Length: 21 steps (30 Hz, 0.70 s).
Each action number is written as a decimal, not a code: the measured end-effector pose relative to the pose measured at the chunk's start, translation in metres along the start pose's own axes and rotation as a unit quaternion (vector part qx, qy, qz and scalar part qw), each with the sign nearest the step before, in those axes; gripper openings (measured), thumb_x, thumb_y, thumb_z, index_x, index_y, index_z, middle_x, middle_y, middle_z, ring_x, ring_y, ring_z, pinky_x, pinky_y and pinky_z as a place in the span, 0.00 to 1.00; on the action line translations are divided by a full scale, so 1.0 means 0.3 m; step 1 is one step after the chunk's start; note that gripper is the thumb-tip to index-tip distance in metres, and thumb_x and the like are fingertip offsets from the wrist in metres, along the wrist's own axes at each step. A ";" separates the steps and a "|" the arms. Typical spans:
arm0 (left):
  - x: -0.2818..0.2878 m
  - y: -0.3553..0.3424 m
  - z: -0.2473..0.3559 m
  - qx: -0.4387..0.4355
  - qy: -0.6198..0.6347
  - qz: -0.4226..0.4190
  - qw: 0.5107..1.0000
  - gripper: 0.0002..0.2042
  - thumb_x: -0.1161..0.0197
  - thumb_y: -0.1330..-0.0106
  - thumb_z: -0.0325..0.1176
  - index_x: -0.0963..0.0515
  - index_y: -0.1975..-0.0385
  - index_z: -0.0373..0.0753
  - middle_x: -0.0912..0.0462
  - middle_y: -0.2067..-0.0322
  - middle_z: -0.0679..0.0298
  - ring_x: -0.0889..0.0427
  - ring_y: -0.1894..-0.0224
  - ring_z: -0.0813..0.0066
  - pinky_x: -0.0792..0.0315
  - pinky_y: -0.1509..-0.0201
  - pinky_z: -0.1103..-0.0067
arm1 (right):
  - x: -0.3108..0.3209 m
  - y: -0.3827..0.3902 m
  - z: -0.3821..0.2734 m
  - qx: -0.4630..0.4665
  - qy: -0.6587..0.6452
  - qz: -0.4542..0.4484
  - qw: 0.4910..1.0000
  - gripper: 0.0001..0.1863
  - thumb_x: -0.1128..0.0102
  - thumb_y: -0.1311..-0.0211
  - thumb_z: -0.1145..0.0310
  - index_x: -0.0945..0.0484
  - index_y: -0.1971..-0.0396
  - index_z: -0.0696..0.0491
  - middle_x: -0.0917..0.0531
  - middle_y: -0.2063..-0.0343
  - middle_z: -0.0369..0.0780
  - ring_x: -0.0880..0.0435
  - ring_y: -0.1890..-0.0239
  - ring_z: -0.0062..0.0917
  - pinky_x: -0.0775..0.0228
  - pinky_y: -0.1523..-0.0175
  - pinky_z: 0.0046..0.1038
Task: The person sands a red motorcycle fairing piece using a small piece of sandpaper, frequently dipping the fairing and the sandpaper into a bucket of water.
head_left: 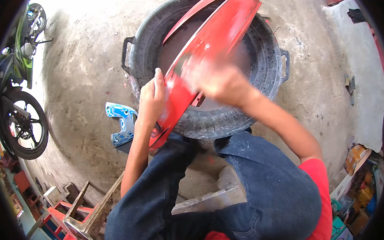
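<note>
A long red plastic body panel (219, 27), like a motorbike fairing, slants across a large dark tub (209, 125) with murky water in the bottom. My left hand (152, 97) grips the panel's left edge in its lower half, fingers curled and thumb upward. My right hand (219, 80) is on the panel's middle, blurred by motion, with closed fingers over a small greyish-green something that I cannot make out. Left of the tub, a blue-and-white patterned plastic part (120, 132) lies on the concrete floor.
A motorbike (19, 108) stands at the far left. Wooden frames and red furniture (78, 218) are at lower left. A pale board (364, 97), cardboard (355, 159) and assorted clutter line the right. My bent legs (266, 187) are close below the tub.
</note>
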<state>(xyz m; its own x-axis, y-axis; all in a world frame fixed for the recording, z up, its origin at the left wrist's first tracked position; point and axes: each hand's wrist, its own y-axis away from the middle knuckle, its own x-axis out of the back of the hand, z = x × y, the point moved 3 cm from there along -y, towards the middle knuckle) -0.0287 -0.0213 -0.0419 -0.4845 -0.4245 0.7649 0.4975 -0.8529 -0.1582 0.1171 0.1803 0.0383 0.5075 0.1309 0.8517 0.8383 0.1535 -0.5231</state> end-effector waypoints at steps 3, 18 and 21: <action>0.009 0.002 0.010 -0.090 -0.060 0.051 0.993 0.24 0.43 0.31 0.18 0.32 0.35 0.21 0.23 0.72 0.46 0.22 0.73 0.47 0.32 0.73 0.60 | 0.002 0.004 0.169 -0.144 0.079 0.024 0.986 0.17 0.42 0.33 0.69 0.16 0.48 0.54 0.13 0.44 0.45 0.14 0.39 0.32 0.23 0.32 0.36; 0.011 -0.006 0.003 0.144 0.090 -0.057 0.984 0.21 0.44 0.29 0.20 0.30 0.37 0.21 0.23 0.73 0.46 0.21 0.74 0.47 0.30 0.72 0.61 | -0.012 -0.003 0.031 -0.015 0.030 -0.030 0.999 0.24 0.47 0.29 0.69 0.25 0.35 0.56 0.19 0.38 0.46 0.22 0.32 0.38 0.32 0.26 0.40; 0.025 -0.007 0.037 0.036 0.022 0.018 0.999 0.16 0.49 0.22 0.28 0.25 0.43 0.23 0.25 0.76 0.44 0.23 0.75 0.43 0.31 0.70 0.59 | -0.025 -0.003 0.045 -0.038 0.014 -0.035 0.999 0.23 0.47 0.29 0.68 0.23 0.37 0.58 0.18 0.39 0.49 0.20 0.34 0.38 0.30 0.28 0.38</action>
<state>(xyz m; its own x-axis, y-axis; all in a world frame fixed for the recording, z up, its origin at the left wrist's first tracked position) -0.0255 -0.0194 -0.0290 -0.4960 -0.4688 0.7309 0.5650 -0.8134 -0.1383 0.1099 0.1924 0.0318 0.4521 0.0939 0.8870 0.8839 0.0866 -0.4597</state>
